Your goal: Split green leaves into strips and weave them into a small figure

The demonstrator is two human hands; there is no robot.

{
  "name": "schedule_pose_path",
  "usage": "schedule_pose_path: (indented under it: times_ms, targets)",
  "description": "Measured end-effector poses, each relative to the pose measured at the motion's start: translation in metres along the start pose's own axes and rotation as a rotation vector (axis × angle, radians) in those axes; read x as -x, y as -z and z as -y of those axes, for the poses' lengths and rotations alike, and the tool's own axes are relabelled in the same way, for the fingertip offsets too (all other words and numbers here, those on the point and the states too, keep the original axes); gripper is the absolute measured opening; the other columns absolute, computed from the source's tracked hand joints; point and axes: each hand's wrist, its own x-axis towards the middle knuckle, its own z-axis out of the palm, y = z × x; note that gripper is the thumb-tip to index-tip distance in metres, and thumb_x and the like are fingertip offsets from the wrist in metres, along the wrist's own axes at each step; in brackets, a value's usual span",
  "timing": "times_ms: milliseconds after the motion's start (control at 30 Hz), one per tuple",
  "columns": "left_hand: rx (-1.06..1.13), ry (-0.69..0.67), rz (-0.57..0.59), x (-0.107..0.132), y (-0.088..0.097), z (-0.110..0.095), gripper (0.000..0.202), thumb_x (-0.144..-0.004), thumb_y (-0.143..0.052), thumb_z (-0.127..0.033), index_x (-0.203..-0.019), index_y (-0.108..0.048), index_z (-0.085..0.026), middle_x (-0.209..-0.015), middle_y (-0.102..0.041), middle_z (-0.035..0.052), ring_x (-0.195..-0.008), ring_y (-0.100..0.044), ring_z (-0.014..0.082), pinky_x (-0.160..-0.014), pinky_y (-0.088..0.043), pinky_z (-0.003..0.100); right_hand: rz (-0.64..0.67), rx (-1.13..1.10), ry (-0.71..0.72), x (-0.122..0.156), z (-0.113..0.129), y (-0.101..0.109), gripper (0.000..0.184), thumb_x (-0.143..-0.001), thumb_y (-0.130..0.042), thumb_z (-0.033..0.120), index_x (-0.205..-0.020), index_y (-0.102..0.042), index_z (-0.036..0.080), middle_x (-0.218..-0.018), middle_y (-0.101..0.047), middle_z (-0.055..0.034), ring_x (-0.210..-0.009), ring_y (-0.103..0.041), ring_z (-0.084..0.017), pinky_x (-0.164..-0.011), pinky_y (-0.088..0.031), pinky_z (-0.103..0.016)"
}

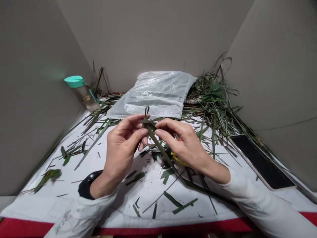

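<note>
Between thumb and fingers, my left hand (pixel 125 140) grips a small folded piece of green leaf strip with a loop (pixel 147 111) standing up at its top. A long leaf strip (pixel 160 148) runs from that fold down to the right, under my right forearm. My right hand (pixel 182 138) pinches the leaf strip close to the fold, thumb against index finger. Beneath my right hand lies a tool with yellow handles (pixel 178 160), mostly hidden. A thin metal point (pixel 159 172) shows beside it.
Cut leaf scraps (pixel 183 205) litter the white cloth (pixel 99 205). A white plastic bag (pixel 158 94) lies at the back, beside heaped long leaves (pixel 213 92). A bottle with a turquoise lid (pixel 74 81) stands back left; a phone-like tablet (pixel 262 162) lies right. Grey walls enclose the table.
</note>
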Motion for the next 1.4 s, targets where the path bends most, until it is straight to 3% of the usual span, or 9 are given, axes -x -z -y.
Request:
schedule_pose_path:
  times_ms: [133,267,467,600,700,833,1033,1167,1400]
  targets:
    - [0.007,0.066,0.023,0.002,-0.001,0.0,0.012,-0.078,-0.073,-0.01,-0.087,-0.07,-0.018,-0.066,-0.064,-0.0036,-0.048,-0.058,0.0078,-0.039,-0.046,0.016,-0.011,0.031,0.057,0.001,0.002,-0.001,0.01,-0.092,-0.058,0.011,-0.083,-0.062,0.016,-0.075,-0.061,0.0025,-0.066,-0.053,-0.009,-0.068,-0.04,-0.022]
    - [0.011,0.088,0.024,0.002,-0.003,0.001,0.012,-0.078,-0.072,-0.009,-0.08,-0.065,-0.018,-0.063,-0.065,-0.0044,-0.045,-0.059,0.0085,-0.037,-0.045,0.016,-0.009,0.034,0.111,0.003,0.003,-0.003,0.012,-0.09,-0.058,0.008,-0.081,-0.06,0.015,-0.071,-0.058,0.0031,-0.064,-0.049,-0.009,-0.068,-0.039,-0.022]
    - [-0.001,0.024,0.004,0.003,-0.003,0.0,0.012,-0.078,-0.071,-0.007,-0.079,-0.065,-0.018,-0.06,-0.065,-0.0048,-0.044,-0.059,0.0089,-0.036,-0.044,0.016,0.063,-0.035,0.044,-0.001,0.001,0.002,0.016,-0.091,-0.058,0.008,-0.076,-0.057,0.017,-0.069,-0.055,0.0051,-0.064,-0.049,-0.008,-0.066,-0.037,-0.021]
    - [-0.022,-0.06,-0.059,0.0,-0.001,0.001,0.013,-0.078,-0.069,-0.004,-0.078,-0.067,-0.017,-0.058,-0.065,-0.0046,-0.044,-0.058,0.0082,-0.037,-0.044,0.016,0.172,0.015,0.099,-0.006,-0.001,0.007,0.018,-0.087,-0.059,0.007,-0.073,-0.055,0.017,-0.068,-0.053,0.0051,-0.064,-0.046,-0.009,-0.065,-0.035,-0.022]
    - [-0.001,-0.04,-0.049,-0.002,0.0,0.001,0.012,-0.078,-0.069,-0.004,-0.078,-0.068,-0.016,-0.059,-0.065,-0.0041,-0.043,-0.057,0.0076,-0.036,-0.043,0.015,0.179,0.045,0.12,-0.007,-0.003,0.009,0.016,-0.087,-0.059,0.006,-0.075,-0.057,0.017,-0.07,-0.055,0.004,-0.066,-0.048,-0.01,-0.067,-0.035,-0.023]
    - [0.067,0.041,-0.008,-0.005,-0.001,0.001,0.011,-0.077,-0.071,-0.007,-0.083,-0.07,-0.016,-0.059,-0.063,-0.0047,-0.04,-0.055,0.0063,-0.032,-0.04,0.013,0.197,-0.152,-0.068,-0.007,-0.002,0.011,0.013,-0.091,-0.057,0.013,-0.08,-0.062,0.016,-0.072,-0.059,0.0033,-0.068,-0.052,-0.01,-0.067,-0.038,-0.022]
    - [0.116,0.104,0.016,-0.004,-0.004,0.004,0.017,-0.074,-0.074,-0.007,-0.088,-0.072,-0.017,-0.065,-0.064,-0.0037,-0.043,-0.057,0.0063,-0.032,-0.042,0.012,0.364,-0.599,-0.32,-0.009,-0.001,0.013,0.017,-0.095,-0.052,0.023,-0.082,-0.06,0.015,-0.073,-0.057,0.0013,-0.064,-0.052,-0.01,-0.063,-0.044,-0.024]
    - [0.107,0.12,0.042,-0.003,-0.003,0.006,0.016,-0.075,-0.075,-0.008,-0.088,-0.074,-0.018,-0.069,-0.066,-0.0021,-0.045,-0.058,0.0062,-0.035,-0.044,0.012,0.372,-0.533,-0.355,-0.009,-0.003,0.014,0.013,-0.092,-0.055,0.024,-0.083,-0.059,0.016,-0.073,-0.054,0.0024,-0.065,-0.049,-0.01,-0.063,-0.041,-0.023]
    - [0.02,0.076,0.06,-0.001,-0.003,0.008,0.012,-0.076,-0.074,-0.01,-0.085,-0.074,-0.018,-0.065,-0.066,-0.0016,-0.046,-0.055,0.0063,-0.04,-0.044,0.015,0.27,-0.282,-0.208,-0.006,-0.012,0.008,0.011,-0.094,-0.051,0.022,-0.088,-0.059,0.016,-0.08,-0.059,0.0009,-0.073,-0.052,-0.013,-0.067,-0.039,-0.026]
